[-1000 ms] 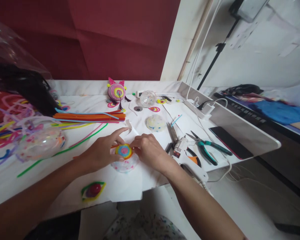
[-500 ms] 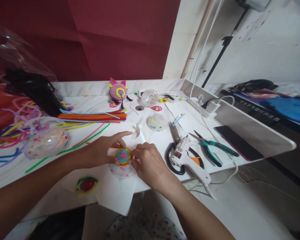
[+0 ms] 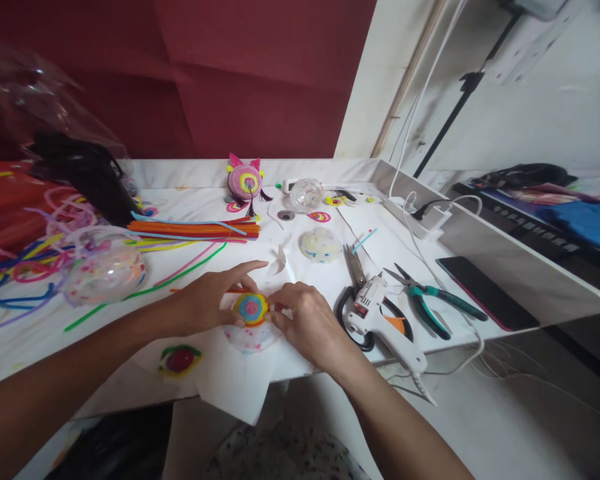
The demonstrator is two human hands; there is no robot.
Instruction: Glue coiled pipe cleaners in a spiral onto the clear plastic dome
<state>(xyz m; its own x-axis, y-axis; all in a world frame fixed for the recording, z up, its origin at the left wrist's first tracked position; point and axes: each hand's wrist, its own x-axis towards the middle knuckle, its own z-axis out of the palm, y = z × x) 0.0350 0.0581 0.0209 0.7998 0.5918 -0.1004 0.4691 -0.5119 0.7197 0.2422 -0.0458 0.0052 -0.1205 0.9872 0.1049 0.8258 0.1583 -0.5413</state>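
Note:
My left hand (image 3: pixel 220 297) holds the left edge of a round coil disc (image 3: pixel 251 309) with a pink centre, then blue, yellow and orange rings. Thumb and fingers of my right hand (image 3: pixel 300 313) pinch its right edge. Beneath the disc, a clear dome with pink dots (image 3: pixel 253 339) rests on white paper (image 3: pixel 235 387). An orange strip (image 3: pixel 180 290) shows behind my left hand. An eye-shaped piece with a red centre (image 3: pixel 181 360) lies to the left of the paper.
A white glue gun (image 3: pixel 385 320) lies over black-handled scissors (image 3: pixel 355 267), beside green-handled pliers (image 3: pixel 430 297) and a phone (image 3: pixel 485 293). Pipe cleaners (image 3: pixel 195 229) and a dotted clear ball (image 3: pixel 105 273) are at left. A pink ornament (image 3: pixel 245 180) stands behind.
The view has shifted slightly, so the table's objects appear a little further right. Both hands stay at the disc, which is tilted a little differently.

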